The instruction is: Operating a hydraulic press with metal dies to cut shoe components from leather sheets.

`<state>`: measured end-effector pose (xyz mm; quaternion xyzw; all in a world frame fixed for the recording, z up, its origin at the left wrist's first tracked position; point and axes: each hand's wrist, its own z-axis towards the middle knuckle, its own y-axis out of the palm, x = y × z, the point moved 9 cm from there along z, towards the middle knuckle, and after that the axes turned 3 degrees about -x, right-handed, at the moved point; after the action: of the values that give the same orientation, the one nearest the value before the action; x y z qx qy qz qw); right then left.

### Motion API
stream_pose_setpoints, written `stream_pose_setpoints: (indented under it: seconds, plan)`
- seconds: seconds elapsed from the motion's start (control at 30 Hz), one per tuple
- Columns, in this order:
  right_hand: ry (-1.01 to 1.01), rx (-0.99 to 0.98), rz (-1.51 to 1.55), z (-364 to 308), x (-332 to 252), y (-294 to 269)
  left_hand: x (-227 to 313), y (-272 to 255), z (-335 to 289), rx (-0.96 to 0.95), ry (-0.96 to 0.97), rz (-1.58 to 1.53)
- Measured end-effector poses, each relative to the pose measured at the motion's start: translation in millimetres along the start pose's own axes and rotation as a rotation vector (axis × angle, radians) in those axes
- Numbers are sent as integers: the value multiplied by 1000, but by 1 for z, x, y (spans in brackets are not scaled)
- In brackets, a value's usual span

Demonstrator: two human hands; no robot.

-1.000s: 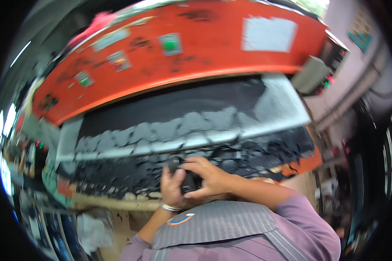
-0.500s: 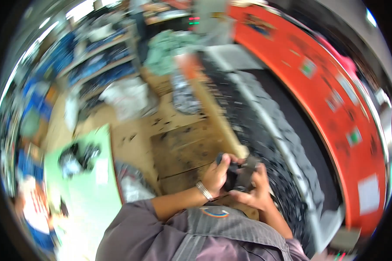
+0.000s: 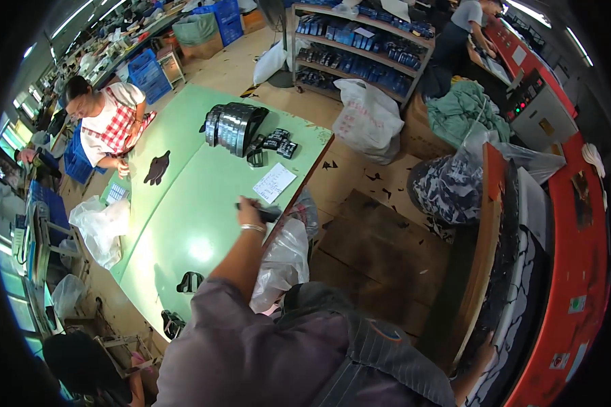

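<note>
So the left hand [image 3: 250,213], the one with the bracelet [image 3: 253,227] on the wrist, has its fingers closed around a dark strip-like piece [image 3: 270,214]. That piece is by the right edge of the green desk [image 3: 197,190], just nearer than a white sheet of paper [image 3: 275,182]; can't tell if it's touching the top. Right hand [image 3: 484,354] is way off to the side, down at the front of the red machine [image 3: 566,271], too dim to tell whether its fingers are gripping or loose.

Rest of the desk: big curved stack of black strips [image 3: 234,129] near the far edge, some small black bundles [image 3: 277,141] between it and the right edge, a dark flat cutout [image 3: 157,167] toward the left edge. One black loop [image 3: 190,282] lies toward the near corner, with another dark bundle [image 3: 173,324] right at that corner. A co-worker in a checked apron [image 3: 119,129] is at the left edge.
</note>
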<state>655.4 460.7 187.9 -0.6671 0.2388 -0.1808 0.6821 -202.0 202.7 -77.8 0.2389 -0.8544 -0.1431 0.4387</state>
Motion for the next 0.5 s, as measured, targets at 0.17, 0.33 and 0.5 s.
stream_pose_setpoints:
  seconds: [0.17,0.33,0.5]
  plan:
    - [-212,-139,135,6,-2,8,113,-84,70,318,180,366]
    - [44,252,118,25,150,-45,81,-166,49,738,-3,782]
    - [35,326,-169,16,276,-67,-87,-49,18,368,-89,1300]
